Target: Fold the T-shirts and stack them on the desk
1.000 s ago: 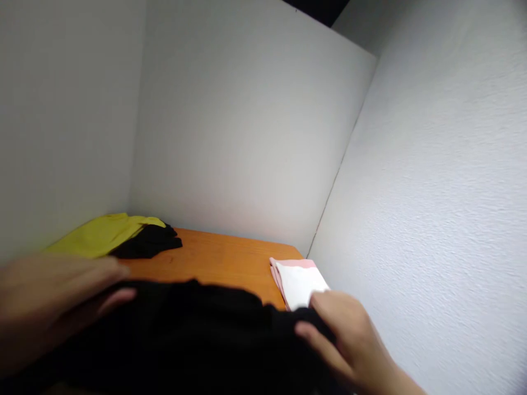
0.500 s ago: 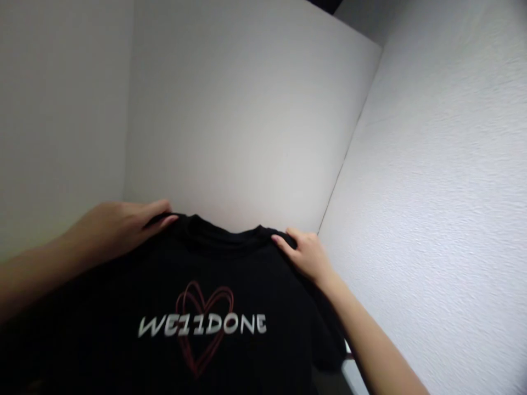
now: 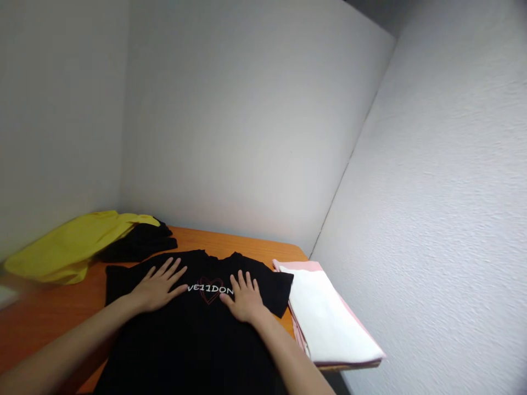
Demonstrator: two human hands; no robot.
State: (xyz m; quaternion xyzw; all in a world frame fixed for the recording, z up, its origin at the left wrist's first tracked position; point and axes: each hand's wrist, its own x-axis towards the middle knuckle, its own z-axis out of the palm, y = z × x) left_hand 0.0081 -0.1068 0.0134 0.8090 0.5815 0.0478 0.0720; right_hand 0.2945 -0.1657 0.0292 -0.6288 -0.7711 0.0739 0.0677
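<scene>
A black T-shirt (image 3: 193, 334) with white lettering and a red heart outline lies spread face up on the orange wooden table (image 3: 214, 244). My left hand (image 3: 158, 285) rests flat on its chest, left of the print, fingers spread. Just right of the print my right hand (image 3: 244, 296) also presses flat on the shirt, fingers apart. Neither hand holds anything.
A folded white garment on a pink one (image 3: 327, 315) sits at the table's right edge, beside the shirt's sleeve. A crumpled yellow garment (image 3: 69, 244) and a black one (image 3: 138, 241) lie at the back left. White walls enclose the table on three sides.
The shirt, held up by its shoulders half a second ago, now lies flat on the table. Both hands have let go of it and moved onto its chest, palms down.
</scene>
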